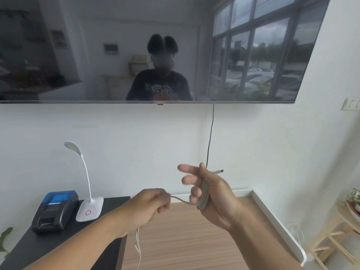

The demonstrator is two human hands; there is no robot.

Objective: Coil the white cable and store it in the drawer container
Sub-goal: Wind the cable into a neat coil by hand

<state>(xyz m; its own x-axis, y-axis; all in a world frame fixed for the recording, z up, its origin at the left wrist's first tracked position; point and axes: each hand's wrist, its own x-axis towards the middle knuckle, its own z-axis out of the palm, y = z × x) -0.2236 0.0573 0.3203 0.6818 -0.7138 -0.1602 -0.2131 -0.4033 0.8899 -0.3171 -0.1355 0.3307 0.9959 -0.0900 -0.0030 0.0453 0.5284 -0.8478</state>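
Cable [180, 200] looped around right hand [212, 193], fingers part open, plug sticking out behind; left hand [153, 203] fisted, pinching the slack, tail hanging below.

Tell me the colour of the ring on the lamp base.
Pink ring on the white lamp base, head view.

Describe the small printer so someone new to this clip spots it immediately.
Below the wall-mounted TV, a black side table stands at lower left. On it sits the printer, left of the white desk lamp: a boxy black device with a blue top.
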